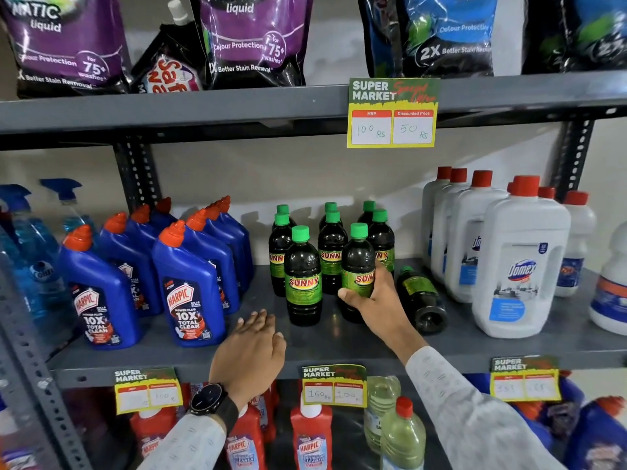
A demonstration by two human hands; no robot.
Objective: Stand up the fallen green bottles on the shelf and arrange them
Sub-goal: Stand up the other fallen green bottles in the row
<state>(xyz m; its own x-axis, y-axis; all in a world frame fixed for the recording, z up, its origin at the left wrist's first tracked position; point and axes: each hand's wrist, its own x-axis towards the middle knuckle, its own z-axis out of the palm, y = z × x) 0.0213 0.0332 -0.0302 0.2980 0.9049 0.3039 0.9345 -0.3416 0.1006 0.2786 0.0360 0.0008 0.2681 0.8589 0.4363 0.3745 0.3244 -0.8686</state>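
Observation:
Several dark bottles with green caps and green SUNNY labels stand in rows on the grey shelf [339, 347]. My right hand [373, 300] is wrapped around the front right upright bottle [356, 262]. To its left stands another front bottle [303, 276]. One green bottle [422, 300] lies on its side just right of my right hand, its base toward me and its cap toward the back. My left hand [251, 351] rests flat on the shelf in front of the bottles, fingers together, holding nothing.
Blue Harpic bottles [190, 283] crowd the left of the shelf, with spray bottles [30, 239] beyond them. White Domex jugs [519, 262] stand close on the right. Detergent pouches [254, 39] fill the shelf above, red bottles [310, 432] the shelf below.

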